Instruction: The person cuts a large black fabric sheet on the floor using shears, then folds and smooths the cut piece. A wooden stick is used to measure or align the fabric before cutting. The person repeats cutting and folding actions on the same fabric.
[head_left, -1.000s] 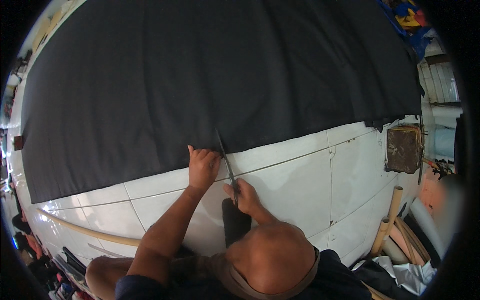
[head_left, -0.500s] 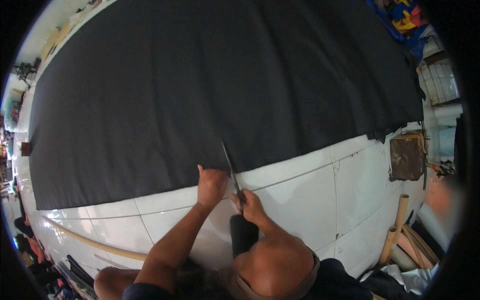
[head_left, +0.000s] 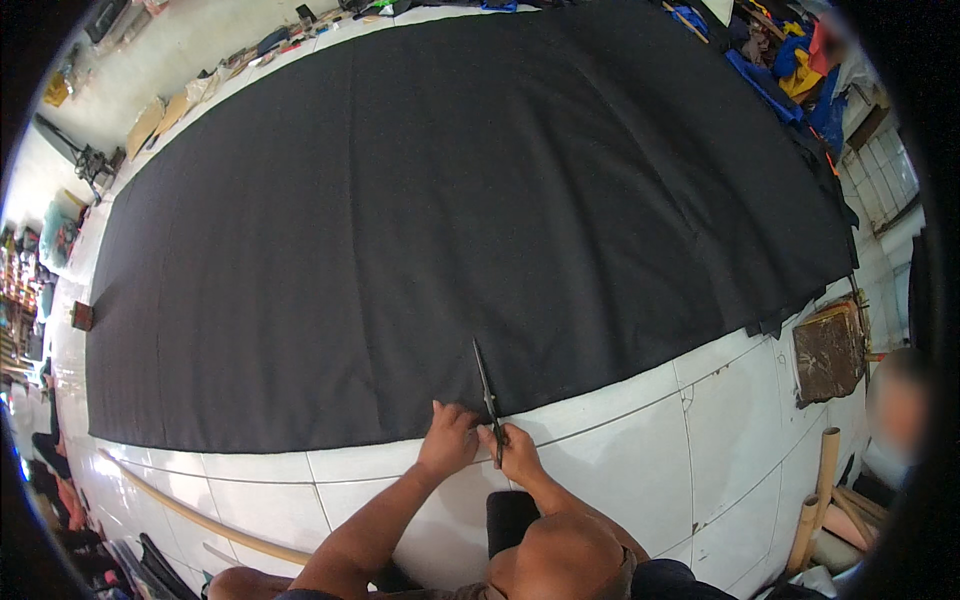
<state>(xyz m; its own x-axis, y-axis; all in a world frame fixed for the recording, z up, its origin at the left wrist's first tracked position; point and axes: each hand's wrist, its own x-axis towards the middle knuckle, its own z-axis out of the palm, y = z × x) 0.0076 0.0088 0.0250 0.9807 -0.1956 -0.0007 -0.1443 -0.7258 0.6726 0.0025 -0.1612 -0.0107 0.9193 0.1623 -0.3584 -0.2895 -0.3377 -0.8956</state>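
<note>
A wide sheet of black fabric [head_left: 300, 240] lies spread over the white tiled floor, its near edge just in front of me. Around the handles of a pair of long dark scissors [head_left: 484, 378], my right hand [head_left: 518, 455] is closed. The blades point away from me over the fabric, crossing its near edge, and look close together. Just left of the scissors, my left hand [head_left: 448, 440] is closed on the fabric's near edge, thumb side near the blades; its fingertips are partly hidden. My bent knee [head_left: 565, 555] shows below my right hand.
A brown block [head_left: 830, 350] stands by the fabric's right end, a smaller one [head_left: 82, 316] at its left end. A curved pale strip [head_left: 200, 505] lies at the near left. Cardboard tubes [head_left: 826, 470] stand at the near right. Colourful cloth scraps [head_left: 795, 70] lie at the far right.
The whole view has shifted, so my hands, the scissors and the fabric sit lower and the fabric's far edge shows. Hands and scissors keep nearly the same places on the fabric.
</note>
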